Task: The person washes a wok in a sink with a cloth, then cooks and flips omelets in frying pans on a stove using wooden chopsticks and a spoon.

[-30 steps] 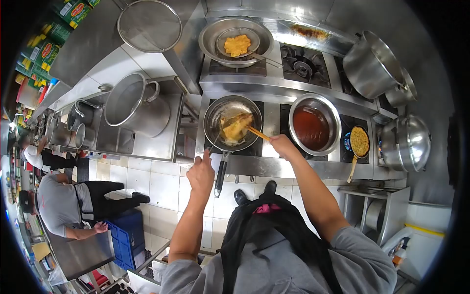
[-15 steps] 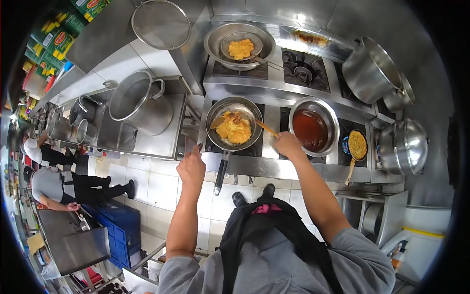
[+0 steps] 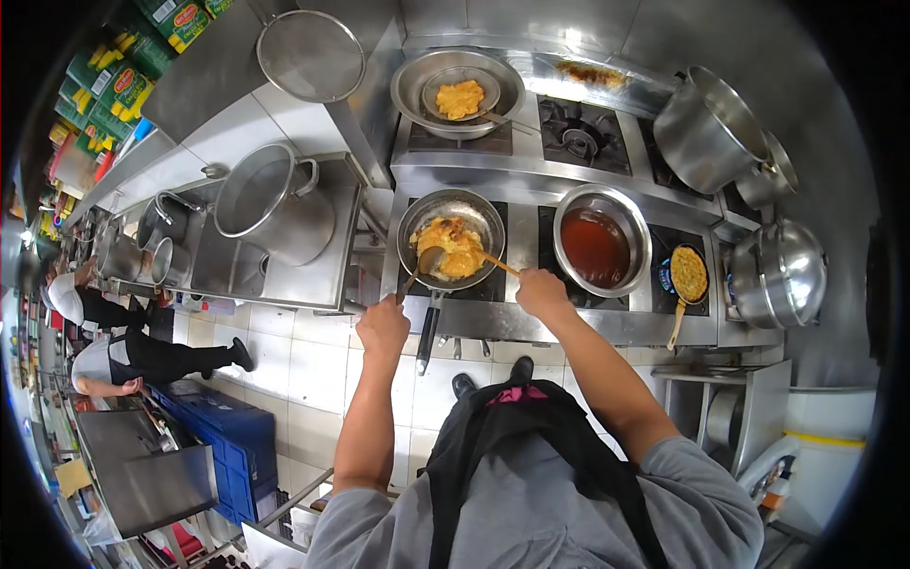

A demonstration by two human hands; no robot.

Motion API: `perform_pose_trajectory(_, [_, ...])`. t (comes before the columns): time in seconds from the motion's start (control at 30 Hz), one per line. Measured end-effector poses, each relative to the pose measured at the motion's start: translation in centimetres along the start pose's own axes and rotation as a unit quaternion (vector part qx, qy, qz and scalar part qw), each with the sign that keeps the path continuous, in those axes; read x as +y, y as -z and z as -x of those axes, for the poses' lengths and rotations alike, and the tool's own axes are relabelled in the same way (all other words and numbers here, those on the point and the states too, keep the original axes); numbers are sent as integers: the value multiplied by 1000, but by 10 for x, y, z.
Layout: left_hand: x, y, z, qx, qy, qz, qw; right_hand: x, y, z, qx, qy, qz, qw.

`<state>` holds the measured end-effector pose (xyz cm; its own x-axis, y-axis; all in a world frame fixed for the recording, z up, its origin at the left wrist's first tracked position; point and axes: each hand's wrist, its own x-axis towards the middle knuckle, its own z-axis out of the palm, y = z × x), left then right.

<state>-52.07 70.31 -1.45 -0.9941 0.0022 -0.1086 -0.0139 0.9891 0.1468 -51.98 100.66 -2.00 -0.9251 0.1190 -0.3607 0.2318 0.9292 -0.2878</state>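
Observation:
A frying pan (image 3: pixel 493 211) sits on the front left burner, its black handle toward me. Yellow, egg-like food (image 3: pixel 460 266) with browned bits lies in it. My left hand (image 3: pixel 383 327) is closed round the handle of a metal spoon (image 3: pixel 430 260), whose bowl rests at the food's left side. From the right, my right hand (image 3: pixel 543 292) grips a wooden-handled utensil (image 3: pixel 500 264); its working end is hidden in the food. Just right of that hand stands a metal bowl of reddish-brown liquid (image 3: pixel 594 247).
A small pan with a yellow omelette (image 3: pixel 689 273) sits over a blue flame at right. Behind, a strainer (image 3: pixel 462 79) with fried food rests in a wide bowl. A tall pot (image 3: pixel 275 209) stands by the sink. Two people (image 3: pixel 133 360) are at far left.
My left hand has come up and right toward the pan, from an extended finger to a grip on the spoon. My right hand has shifted left and slightly down with its utensil.

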Motion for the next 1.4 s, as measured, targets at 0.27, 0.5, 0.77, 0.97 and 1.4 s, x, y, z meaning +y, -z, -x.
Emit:
perform_pose_trajectory(0.27, [-4, 20, -39, 109, -37, -63, 991, -7, 10, 12, 1, 10, 20, 1000])
perform_pose_trajectory(0.5, [12, 13, -65, 20, -48, -101, 994, -8, 12, 24, 27, 7, 18, 999])
perform_pose_trajectory(0.77, [-52, 16, -124, -101, -53, -33, 993, 0, 0, 16, 40, 2, 7, 999])
perform_pose_trajectory(0.97, [-87, 1, -156, -247, -156, 20, 956, 5, 3, 1, 29, -14, 2, 999])
perform_pose_trajectory(1.4, [-86, -57, -127, -321, 107, 451, 826, 24, -6, -42, 34, -4, 19, 999])
